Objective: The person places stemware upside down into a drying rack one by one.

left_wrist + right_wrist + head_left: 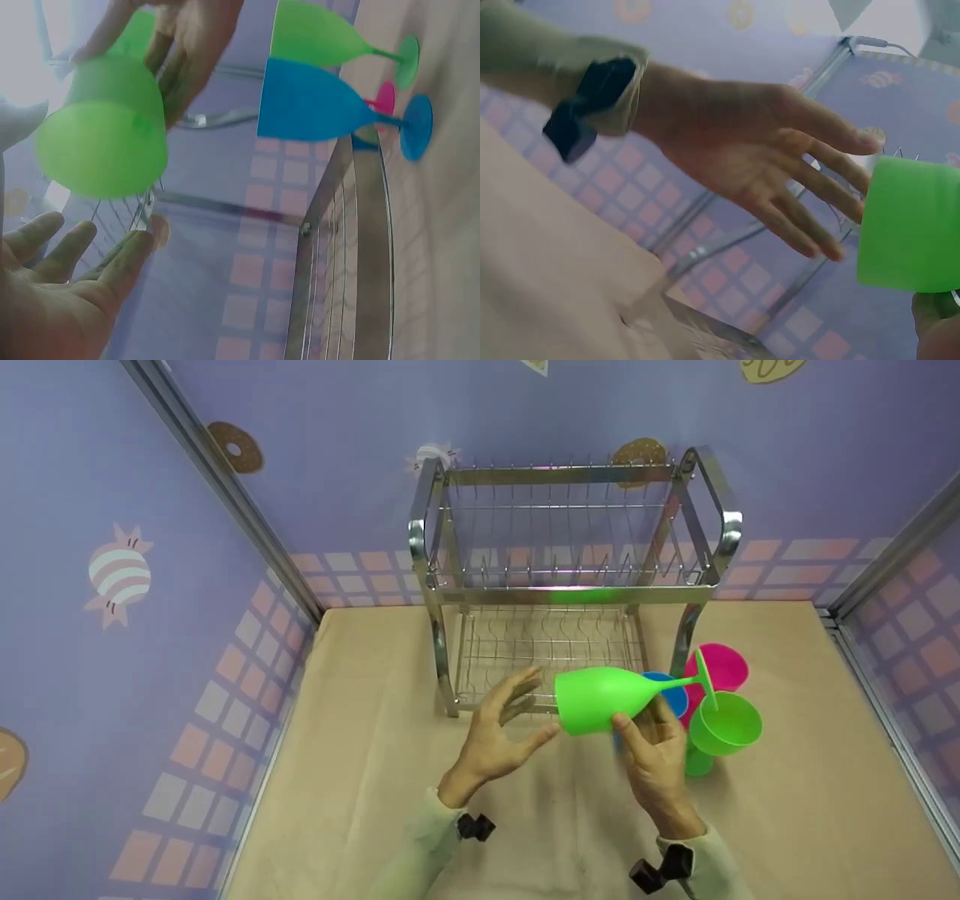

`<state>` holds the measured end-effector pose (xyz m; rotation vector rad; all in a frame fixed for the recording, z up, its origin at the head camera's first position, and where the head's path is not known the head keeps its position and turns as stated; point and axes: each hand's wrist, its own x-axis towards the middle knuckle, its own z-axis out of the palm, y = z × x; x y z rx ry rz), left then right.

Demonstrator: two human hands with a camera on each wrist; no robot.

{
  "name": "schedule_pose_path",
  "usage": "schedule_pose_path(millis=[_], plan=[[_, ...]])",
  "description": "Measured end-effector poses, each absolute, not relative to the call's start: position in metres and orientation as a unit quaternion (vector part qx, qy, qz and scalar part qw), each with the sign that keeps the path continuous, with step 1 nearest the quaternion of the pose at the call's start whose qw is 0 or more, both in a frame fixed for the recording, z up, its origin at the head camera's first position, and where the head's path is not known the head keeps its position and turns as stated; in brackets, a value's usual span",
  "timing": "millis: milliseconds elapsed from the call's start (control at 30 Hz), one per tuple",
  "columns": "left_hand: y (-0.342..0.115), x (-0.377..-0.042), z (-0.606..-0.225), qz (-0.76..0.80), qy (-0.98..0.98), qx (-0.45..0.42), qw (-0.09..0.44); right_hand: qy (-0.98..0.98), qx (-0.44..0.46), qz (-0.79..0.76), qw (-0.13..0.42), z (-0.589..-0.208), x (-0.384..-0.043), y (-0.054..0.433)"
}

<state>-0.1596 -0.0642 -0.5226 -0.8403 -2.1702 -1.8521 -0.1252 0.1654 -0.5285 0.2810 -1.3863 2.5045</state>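
Note:
My right hand [660, 769] grips a green plastic wine goblet [604, 697] by the lower bowl, thumb on the near side. The goblet lies sideways in the air, its mouth toward the left and its stem and foot toward the right. Beside the mouth is my left hand [491, 739], fingers spread and holding nothing; in the left wrist view its fingers [120, 274] stand apart near the rim. A second green goblet [726, 727], a blue goblet [315, 101] and a pink goblet [720, 664] stand upright on the table to the right, the blue one partly hidden.
A two-tier metal dish rack [570, 596] with wire shelves stands behind the hands, against the patterned back wall [525, 405]. Side panels with metal posts close in the left and right of the cloth-covered table [360, 780].

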Motion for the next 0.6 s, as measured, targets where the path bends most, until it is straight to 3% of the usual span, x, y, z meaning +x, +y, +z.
schedule_pose_path(millis=[167,400,600], plan=[[-0.097,-0.172,-0.522,-0.583,-0.762,-0.244,0.139,-0.581,0.157,0.779,0.176,-0.509,-0.133,0.181],[-0.147,-0.194,-0.52,-0.55,-0.788,-0.16,0.225,-0.689,0.237,0.659,0.187,-0.471,-0.15,0.205],[-0.177,-0.206,-0.519,-0.52,-0.817,-0.091,0.233,-0.759,0.263,0.565,0.185,-0.43,-0.162,0.228]])
